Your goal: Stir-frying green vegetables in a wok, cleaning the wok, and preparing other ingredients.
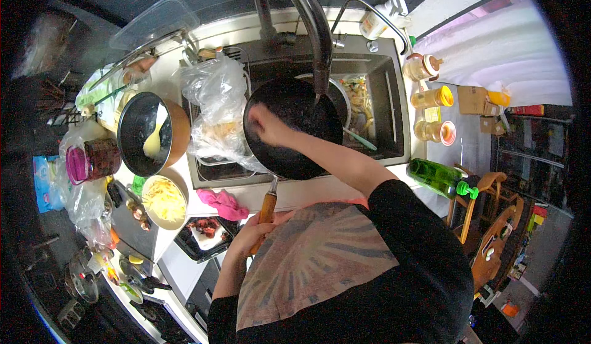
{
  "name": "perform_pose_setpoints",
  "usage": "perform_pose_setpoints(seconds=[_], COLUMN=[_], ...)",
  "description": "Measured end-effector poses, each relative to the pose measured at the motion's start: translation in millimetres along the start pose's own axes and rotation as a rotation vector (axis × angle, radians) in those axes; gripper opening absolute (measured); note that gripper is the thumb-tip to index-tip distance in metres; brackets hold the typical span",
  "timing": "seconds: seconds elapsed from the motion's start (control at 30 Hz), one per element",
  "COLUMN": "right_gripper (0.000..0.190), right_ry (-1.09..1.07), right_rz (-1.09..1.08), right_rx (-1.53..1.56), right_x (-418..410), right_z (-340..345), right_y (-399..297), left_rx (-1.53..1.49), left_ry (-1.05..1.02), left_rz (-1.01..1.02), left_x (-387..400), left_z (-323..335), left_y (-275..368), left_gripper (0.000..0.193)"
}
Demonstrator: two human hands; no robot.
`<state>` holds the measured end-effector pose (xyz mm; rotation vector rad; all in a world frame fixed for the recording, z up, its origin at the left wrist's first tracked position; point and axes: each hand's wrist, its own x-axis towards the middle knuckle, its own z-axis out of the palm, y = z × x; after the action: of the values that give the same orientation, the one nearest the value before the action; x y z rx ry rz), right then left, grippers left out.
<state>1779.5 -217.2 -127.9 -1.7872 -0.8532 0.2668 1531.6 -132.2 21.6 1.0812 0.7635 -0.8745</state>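
Over the sink, a black wok point(295, 159) is held below the dark curved faucet point(321, 44). My left hand point(253, 235) grips the wok's wooden handle point(268, 209). Inside the wok, near its left side, is my right hand point(264, 123), blurred, its fingers bent; whether it holds something cannot be told. Behind the wok, partly hidden, a metal bowl point(342, 97) rests in the sink point(392, 113), with food scraps point(360, 99) and a pale green utensil handle point(362, 140) beside it.
Left of the wok lie clear plastic bags point(214, 90), a pot with a rice paddle point(182, 131), a bowl of shredded potato point(165, 202), a pink cloth point(222, 204) and a tray of dark meat point(208, 233). Jars point(427, 98) and a green bottle point(434, 178) line the sink's right edge.
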Motion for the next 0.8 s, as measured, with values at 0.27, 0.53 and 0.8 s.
perform_pose_setpoints(seconds=[0.27,0.53,0.8], right_gripper=[0.021,0.039,0.021], right_ry=[-0.933,0.017,-1.141], right_rz=[0.331,0.304,0.168], right_rx=[-0.964,-0.478,0.012], right_x=[-92.4,0.6,-77.9], right_z=[-112.7,-50.2,-49.5], right_y=[17.3,76.8,16.8], left_rx=[-0.203,-0.041,-0.015], left_ry=[-0.058,0.110,0.128], left_rz=[0.046,-0.022,-0.036], left_x=[8.3,-9.3,-0.4], left_z=[5.3,26.4,14.1], left_y=[-14.3,24.6,5.6], left_gripper=[0.040,0.028,0.031])
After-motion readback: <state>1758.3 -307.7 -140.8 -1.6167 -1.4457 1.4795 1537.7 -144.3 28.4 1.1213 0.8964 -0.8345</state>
